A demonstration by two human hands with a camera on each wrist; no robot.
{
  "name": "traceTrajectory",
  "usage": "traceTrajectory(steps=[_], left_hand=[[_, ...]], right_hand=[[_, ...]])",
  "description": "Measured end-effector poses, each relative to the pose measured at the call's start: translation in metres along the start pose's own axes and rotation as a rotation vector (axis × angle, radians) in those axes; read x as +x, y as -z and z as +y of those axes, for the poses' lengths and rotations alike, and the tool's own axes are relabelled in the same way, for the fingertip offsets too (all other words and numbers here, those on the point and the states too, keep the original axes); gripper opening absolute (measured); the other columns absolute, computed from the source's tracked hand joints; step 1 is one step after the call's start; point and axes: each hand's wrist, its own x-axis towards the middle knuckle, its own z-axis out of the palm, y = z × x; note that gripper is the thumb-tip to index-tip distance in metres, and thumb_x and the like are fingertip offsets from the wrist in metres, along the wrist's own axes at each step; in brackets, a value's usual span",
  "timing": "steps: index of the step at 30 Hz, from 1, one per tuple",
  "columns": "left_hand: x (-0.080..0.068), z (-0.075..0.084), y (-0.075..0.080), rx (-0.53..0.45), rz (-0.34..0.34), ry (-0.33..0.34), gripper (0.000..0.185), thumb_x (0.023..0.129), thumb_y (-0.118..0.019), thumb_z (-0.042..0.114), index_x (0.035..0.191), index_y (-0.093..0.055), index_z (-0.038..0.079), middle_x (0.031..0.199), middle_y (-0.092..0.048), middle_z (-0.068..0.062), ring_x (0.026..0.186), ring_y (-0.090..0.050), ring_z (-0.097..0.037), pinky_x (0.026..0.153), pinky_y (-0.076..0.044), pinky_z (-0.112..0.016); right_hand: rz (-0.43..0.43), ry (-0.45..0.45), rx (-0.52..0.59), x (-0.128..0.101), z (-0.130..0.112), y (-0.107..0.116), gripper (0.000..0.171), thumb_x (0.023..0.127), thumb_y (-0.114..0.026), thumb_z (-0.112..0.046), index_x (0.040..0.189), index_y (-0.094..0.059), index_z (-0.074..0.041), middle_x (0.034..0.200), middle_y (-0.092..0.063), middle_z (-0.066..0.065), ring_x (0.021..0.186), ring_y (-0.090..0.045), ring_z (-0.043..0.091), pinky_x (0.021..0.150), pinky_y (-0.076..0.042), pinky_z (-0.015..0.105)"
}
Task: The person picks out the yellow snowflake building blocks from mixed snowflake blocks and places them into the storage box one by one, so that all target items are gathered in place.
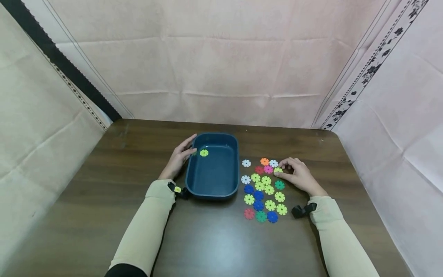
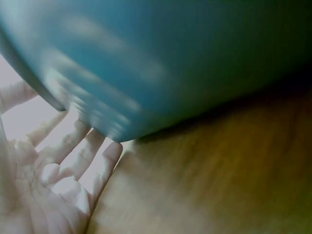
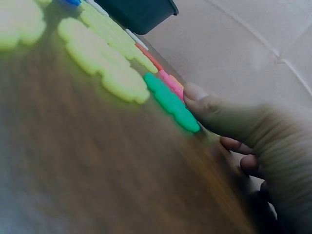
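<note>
Both forearms reach forward over the dark wooden table (image 1: 104, 200), with bare tabletop between them. The right hand (image 1: 300, 176) lies knuckles-up, fingers curled, its tips pinching a yellow-green disc (image 1: 278, 169) that lies flat at the far right edge of the coloured discs (image 1: 264, 189). The left hand (image 1: 180, 157) rests with straight fingers against the left wall of the blue tray (image 1: 212, 192) (long axis running away from the person). Farther in, a yellow-green disc in the tray (image 1: 204, 152) lies flat near its far left corner.
</note>
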Motion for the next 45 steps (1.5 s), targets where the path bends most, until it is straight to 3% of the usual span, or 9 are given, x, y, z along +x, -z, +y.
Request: traceTrajectory(steps=[7,16,24,31,35,39,45], left_hand=[[0.002,-0.016,0.003,-0.02,0.019,-0.003,0.055,0.105,-0.054,0.016,0.157,-0.037,0.018,0.164,-0.028,0.0,0.15,-0.025,-0.02,0.118,-0.025,-0.049],[0.002,-0.012,0.002,-0.011,0.02,-0.014,0.055,0.104,-0.055,0.019,0.156,-0.04,0.021,0.163,-0.03,0.002,0.149,-0.027,-0.019,0.117,-0.027,-0.049],[0.002,-0.012,0.005,-0.048,-0.014,-0.013,0.054,0.106,-0.048,0.011,0.158,-0.034,0.011,0.164,-0.028,-0.004,0.148,-0.03,-0.025,0.116,-0.029,-0.049],[0.007,-0.02,0.003,-0.047,-0.006,-0.044,0.056,0.105,-0.052,0.014,0.158,-0.035,0.012,0.163,-0.03,0.0,0.149,-0.028,-0.021,0.117,-0.028,-0.05],[0.005,-0.025,0.0,-0.03,-0.003,-0.046,0.056,0.104,-0.052,0.015,0.158,-0.035,0.012,0.162,-0.031,0.001,0.149,-0.027,-0.021,0.116,-0.029,-0.051],[0.002,-0.025,0.002,-0.021,0.008,-0.045,0.055,0.104,-0.053,0.014,0.156,-0.039,0.017,0.161,-0.033,0.002,0.148,-0.028,-0.02,0.115,-0.029,-0.052],[0.004,-0.018,0.008,-0.004,-0.006,-0.063,0.056,0.103,-0.054,0.016,0.157,-0.038,0.015,0.163,-0.03,-0.001,0.15,-0.024,-0.021,0.117,-0.026,-0.052]], right_hand=[[-0.007,-0.066,0.074,-0.004,-0.002,0.0,0.029,0.088,-0.079,-0.038,0.105,-0.063,-0.021,0.096,-0.061,0.001,0.087,-0.05,0.02,0.077,-0.04,0.034],[0.129,-0.086,0.16,-0.002,-0.002,0.001,0.016,0.095,-0.072,-0.031,0.104,-0.07,-0.018,0.091,-0.074,-0.002,0.086,-0.061,0.013,0.078,-0.043,0.026],[0.175,-0.087,0.162,-0.006,-0.008,0.003,0.015,0.095,-0.072,-0.029,0.104,-0.071,-0.016,0.092,-0.075,-0.001,0.083,-0.062,0.013,0.073,-0.043,0.025],[0.229,-0.081,0.158,0.002,-0.011,0.01,0.017,0.094,-0.073,-0.03,0.104,-0.072,-0.016,0.091,-0.075,0.001,0.08,-0.062,0.01,0.071,-0.044,0.021],[0.16,-0.054,0.154,0.018,-0.031,0.017,0.019,0.095,-0.071,-0.033,0.106,-0.071,-0.018,0.094,-0.075,-0.002,0.085,-0.065,0.011,0.076,-0.047,0.023],[0.046,-0.01,0.204,0.05,-0.073,0.015,0.017,0.095,-0.071,-0.032,0.108,-0.07,-0.02,0.098,-0.073,-0.005,0.093,-0.067,0.014,0.082,-0.052,0.035],[-0.142,0.152,0.165,0.106,-0.139,-0.014,0.015,0.098,-0.067,-0.026,0.113,-0.068,-0.02,0.101,-0.072,-0.005,0.095,-0.067,0.014,0.082,-0.053,0.041]])
